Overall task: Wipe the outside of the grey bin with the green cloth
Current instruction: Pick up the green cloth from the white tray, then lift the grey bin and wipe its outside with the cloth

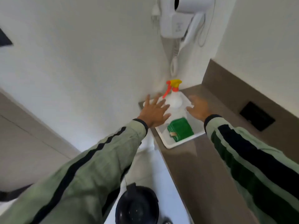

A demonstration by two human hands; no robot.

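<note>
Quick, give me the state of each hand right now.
Left hand: open, fingers spread, holding nothing, beside the spray bottle.
Right hand: open, holding nothing, on the bottle's other side.

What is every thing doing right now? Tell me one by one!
green cloth: folded, lying in the tray, untouched
spray bottle: upright in the tray
white tray: on the counter
left hand: open, empty
right hand: open, empty
hair dryer: hung on the wall

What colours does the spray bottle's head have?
The spray bottle head is yellow on top, with an orange-red trigger and collar; seen in the head view.
</note>
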